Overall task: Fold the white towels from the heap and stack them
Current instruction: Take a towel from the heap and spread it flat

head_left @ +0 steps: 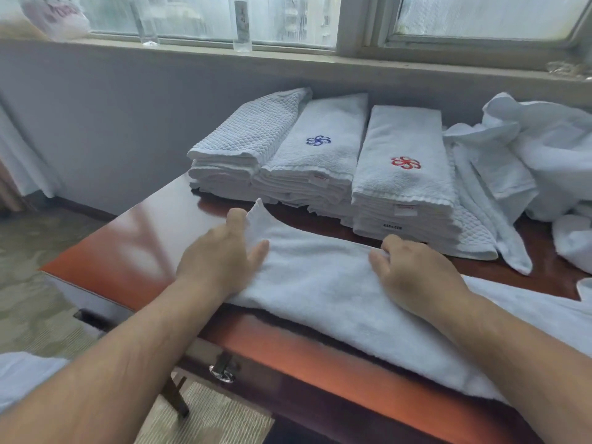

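A white towel (323,283) lies lengthwise across the front of the wooden table (134,238). My left hand (221,254) pinches its far left corner between thumb and fingers, the corner sticking up. My right hand (413,267) grips the towel's far edge with curled fingers. Behind it stand three stacks of folded towels: a waffle-weave stack (243,145), a stack with a blue emblem (317,155) and a stack with a red emblem (403,174). The heap of unfolded towels (538,155) lies at the right.
A wall with a window sill (192,49) runs behind the table, carrying two clear bottles (241,24) and a plastic bag (54,17). A drawer handle (222,371) sits under the table's front edge. Carpet floor lies to the left.
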`<act>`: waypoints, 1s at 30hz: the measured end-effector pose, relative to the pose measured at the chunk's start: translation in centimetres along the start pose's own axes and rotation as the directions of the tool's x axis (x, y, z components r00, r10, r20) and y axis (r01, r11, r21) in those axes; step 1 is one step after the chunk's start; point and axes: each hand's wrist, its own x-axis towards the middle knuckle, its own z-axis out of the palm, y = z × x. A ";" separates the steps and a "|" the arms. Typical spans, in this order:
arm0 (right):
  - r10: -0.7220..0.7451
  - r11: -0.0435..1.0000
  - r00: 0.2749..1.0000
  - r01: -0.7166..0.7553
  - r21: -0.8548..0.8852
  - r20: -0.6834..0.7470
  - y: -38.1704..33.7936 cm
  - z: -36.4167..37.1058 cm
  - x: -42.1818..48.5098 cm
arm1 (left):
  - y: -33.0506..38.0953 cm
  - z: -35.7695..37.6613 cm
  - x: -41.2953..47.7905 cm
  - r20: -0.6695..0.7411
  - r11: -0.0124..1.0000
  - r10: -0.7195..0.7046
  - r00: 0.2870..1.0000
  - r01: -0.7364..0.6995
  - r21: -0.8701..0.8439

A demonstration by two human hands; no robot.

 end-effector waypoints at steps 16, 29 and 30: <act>-0.051 0.997 0.977 0.062 -0.046 0.206 3.6 -1.9 -8.4 | 3.9 1.1 -4.1 0.372 0.917 0.357 0.857 -0.397 0.036; 0.266 0.960 0.957 -0.253 0.119 -0.118 14.8 -5.2 -13.9 | 20.8 5.1 -6.5 0.310 0.801 0.598 0.739 -0.559 -0.215; 0.323 0.945 0.946 -0.320 0.063 -0.028 16.7 -5.4 -14.8 | 21.4 5.5 -6.4 0.356 0.808 0.585 0.729 -0.562 -0.178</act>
